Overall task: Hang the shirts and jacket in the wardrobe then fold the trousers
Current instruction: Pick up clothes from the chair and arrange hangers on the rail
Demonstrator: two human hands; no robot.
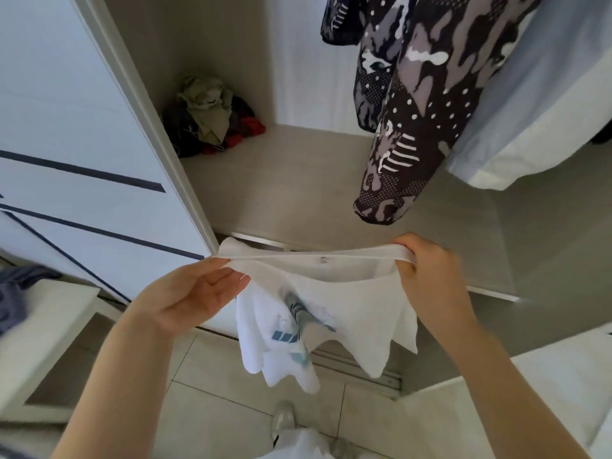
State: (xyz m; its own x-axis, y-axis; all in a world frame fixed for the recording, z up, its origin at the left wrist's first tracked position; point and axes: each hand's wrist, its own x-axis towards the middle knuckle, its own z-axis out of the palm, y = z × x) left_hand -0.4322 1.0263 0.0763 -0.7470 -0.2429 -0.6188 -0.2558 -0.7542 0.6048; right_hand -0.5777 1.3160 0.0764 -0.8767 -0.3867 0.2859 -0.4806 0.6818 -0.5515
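I hold a white T-shirt [344,303] with a blue and grey print stretched out in front of the open wardrobe [298,180]. My right hand [427,270] grips the shirt's top edge at the right, fingers curled round the fabric. My left hand [195,293] is palm up at the left end, its fingers fairly straight with the edge lying across the fingertips. A patterned black, grey and white jacket [414,104] hangs inside the wardrobe, and a white shirt [530,114] hangs to its right.
A heap of crumpled olive, dark and red clothes [212,117] lies in the wardrobe's back left corner. The white sliding door [82,154] stands at the left. A blue-grey garment [16,293] lies on a white surface at far left. Tiled floor and my shoe [283,422] are below.
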